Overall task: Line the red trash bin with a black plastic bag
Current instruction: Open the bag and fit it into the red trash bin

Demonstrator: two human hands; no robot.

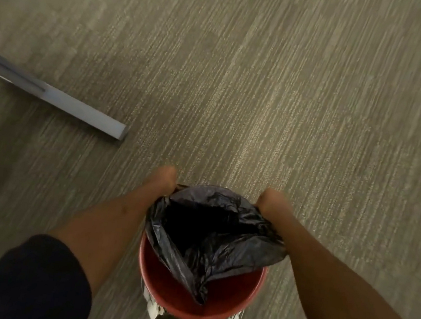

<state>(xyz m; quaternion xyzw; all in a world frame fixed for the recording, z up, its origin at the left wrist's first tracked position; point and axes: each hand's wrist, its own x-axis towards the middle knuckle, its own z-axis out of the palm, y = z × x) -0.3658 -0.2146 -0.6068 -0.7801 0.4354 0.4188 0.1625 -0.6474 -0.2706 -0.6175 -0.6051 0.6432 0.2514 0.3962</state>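
The red trash bin stands on the carpet right below me, between my feet. A black plastic bag hangs open inside it, its mouth stretched over the far half of the rim while the near red rim stays bare. My left hand grips the bag's edge at the far left of the rim. Across the opening, my right hand holds the bag's edge at the far right. Both sets of fingers curl down out of sight.
Grey-beige striped carpet covers the floor all around. A grey metal bar, perhaps a furniture leg, lies on the floor to the left. White shoes show just under the bin.
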